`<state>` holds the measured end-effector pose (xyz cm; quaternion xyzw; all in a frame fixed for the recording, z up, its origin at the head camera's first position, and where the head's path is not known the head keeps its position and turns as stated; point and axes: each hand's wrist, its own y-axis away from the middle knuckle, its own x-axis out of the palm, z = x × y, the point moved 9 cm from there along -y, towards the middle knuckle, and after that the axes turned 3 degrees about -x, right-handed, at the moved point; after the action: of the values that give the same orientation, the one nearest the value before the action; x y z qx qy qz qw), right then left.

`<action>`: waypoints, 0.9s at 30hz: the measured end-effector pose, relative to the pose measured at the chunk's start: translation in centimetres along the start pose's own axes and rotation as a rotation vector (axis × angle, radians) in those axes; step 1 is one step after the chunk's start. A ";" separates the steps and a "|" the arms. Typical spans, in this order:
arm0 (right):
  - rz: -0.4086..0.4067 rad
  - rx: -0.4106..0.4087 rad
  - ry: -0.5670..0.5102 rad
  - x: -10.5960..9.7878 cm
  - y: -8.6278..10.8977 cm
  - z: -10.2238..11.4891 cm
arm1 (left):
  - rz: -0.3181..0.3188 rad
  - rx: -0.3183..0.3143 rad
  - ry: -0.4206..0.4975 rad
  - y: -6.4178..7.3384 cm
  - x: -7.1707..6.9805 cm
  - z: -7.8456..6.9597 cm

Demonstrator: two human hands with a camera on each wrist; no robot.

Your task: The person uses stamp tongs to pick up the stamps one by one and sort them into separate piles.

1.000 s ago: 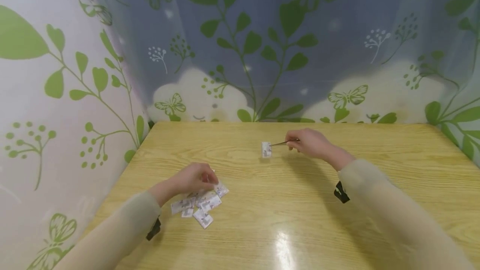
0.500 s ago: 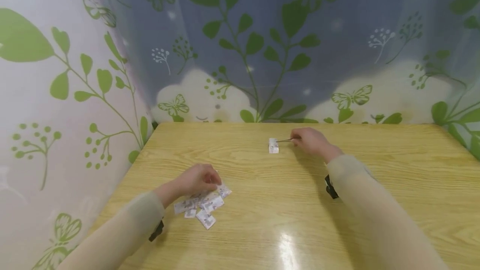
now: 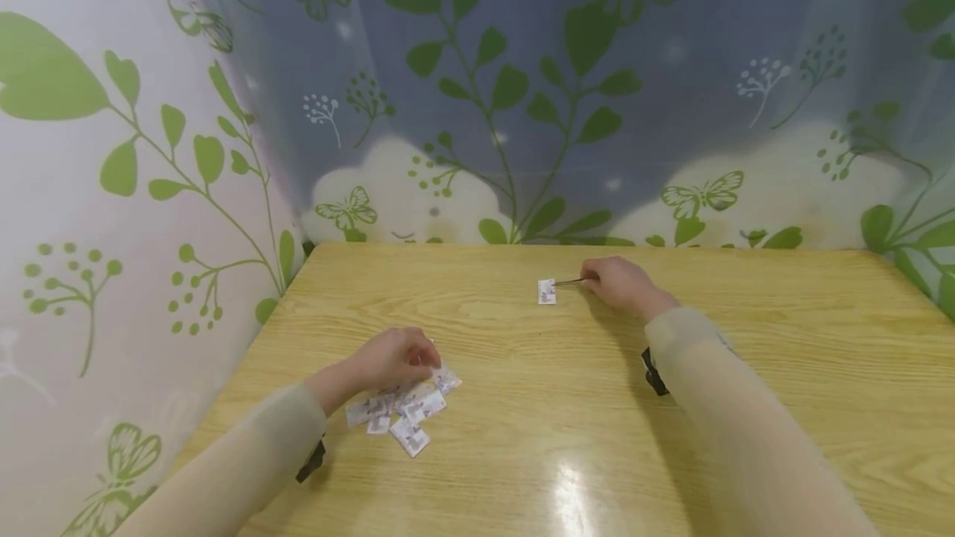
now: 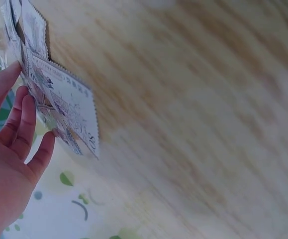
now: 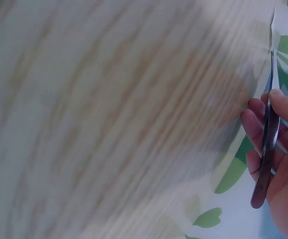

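Right hand (image 3: 618, 282): pinching slim dark metal tweezers (image 5: 264, 172). White rectangular paper stamp (image 3: 547, 292): sitting at tips, hand's nine o'clock; probably light, crease-prone; edge grip best. Left hand (image 3: 394, 357): loosely touching perforated white stamps (image 3: 423, 407).

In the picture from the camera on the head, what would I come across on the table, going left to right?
Pile of stamps → single stamp → tweezers → right hand gripping them.
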<state>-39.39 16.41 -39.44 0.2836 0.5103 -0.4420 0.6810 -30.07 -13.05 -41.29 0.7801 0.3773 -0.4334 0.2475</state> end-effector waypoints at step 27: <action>-0.006 -0.186 -0.052 -1.2 4.3 1.9 | -0.005 -0.007 0.029 0.1 0.0 -0.1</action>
<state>-34.85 17.12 -37.97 0.2058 0.5321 -0.4021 0.7161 -29.92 -13.02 -41.20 0.7845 0.3843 -0.4213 0.2437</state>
